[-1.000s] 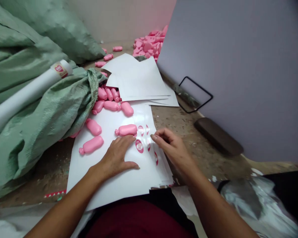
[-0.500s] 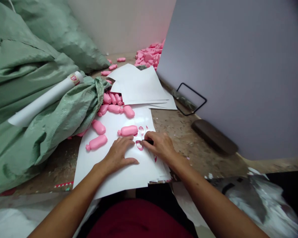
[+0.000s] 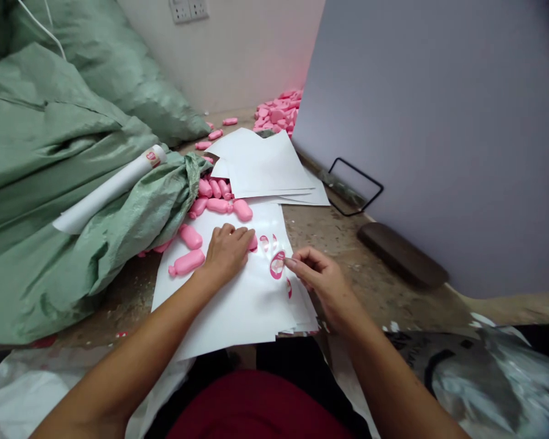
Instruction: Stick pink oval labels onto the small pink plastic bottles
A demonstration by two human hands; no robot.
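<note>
My left hand [image 3: 229,251] is closed over a pink sausage-shaped piece [image 3: 253,242], and only the piece's right end shows past the fingers. Between the thumb and forefinger of my right hand [image 3: 318,274] is the edge of an oval sticker [image 3: 277,265] with a dark pink border, held above the white sticker sheet [image 3: 238,317]. Other pink-bordered stickers [image 3: 264,243] remain along the sheet's right part. Left of my left hand lies another pink piece [image 3: 187,263], with a further pink piece [image 3: 191,236] behind it. The black object is not visible now.
Green woven sacks [image 3: 86,183] fill the left, with a white paper roll [image 3: 110,190] on top. More white sheets [image 3: 265,164] lie behind, near a pink heap [image 3: 279,113]. On the right stand a grey panel [image 3: 430,134], black wire frame [image 3: 355,186] and dark brown case [image 3: 402,255].
The sticker has come up off the sheet in my right hand. My left hand has moved up onto the pink piece that lay beside the stickers. The camera view has shifted slightly.
</note>
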